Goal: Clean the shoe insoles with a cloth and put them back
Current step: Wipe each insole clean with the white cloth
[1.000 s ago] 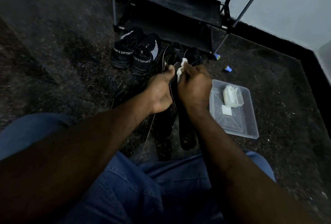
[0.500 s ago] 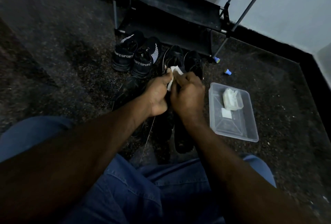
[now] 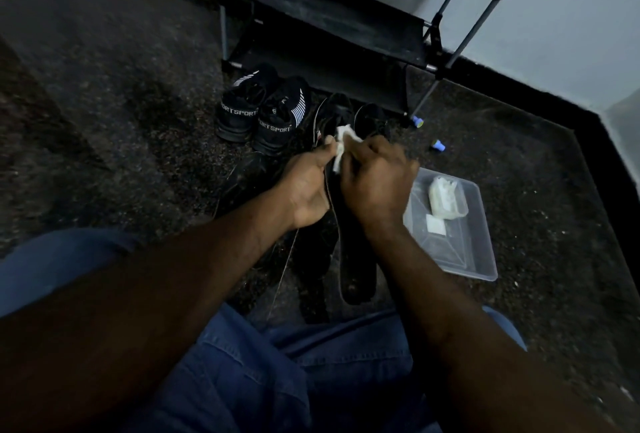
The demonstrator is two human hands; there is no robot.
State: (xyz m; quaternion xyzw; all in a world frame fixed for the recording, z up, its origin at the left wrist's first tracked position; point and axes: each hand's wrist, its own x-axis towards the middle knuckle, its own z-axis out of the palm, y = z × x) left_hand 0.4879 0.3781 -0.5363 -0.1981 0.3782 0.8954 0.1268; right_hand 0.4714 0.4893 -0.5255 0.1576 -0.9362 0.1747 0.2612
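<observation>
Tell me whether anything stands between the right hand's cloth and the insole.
Nothing visible does. The crumpled white cloth pinched in the right hand lies directly against the long black insole that the left hand holds.

Dark speckled floor (image 3: 121,103), pair of black sport shoes (image 3: 263,117), clear plastic tray (image 3: 485,259), black shoe rack (image 3: 329,13)

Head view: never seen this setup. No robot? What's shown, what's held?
No machine: a seated person wears one wide camera on the head, looking down at their own arms. The left hand grips a long black shoe insole; the right hand pinches a small white cloth against its top end. On the dark speckled floor sit a clear plastic tray holding pale items, striped black sport shoes and, behind them, a black metal shoe rack.
</observation>
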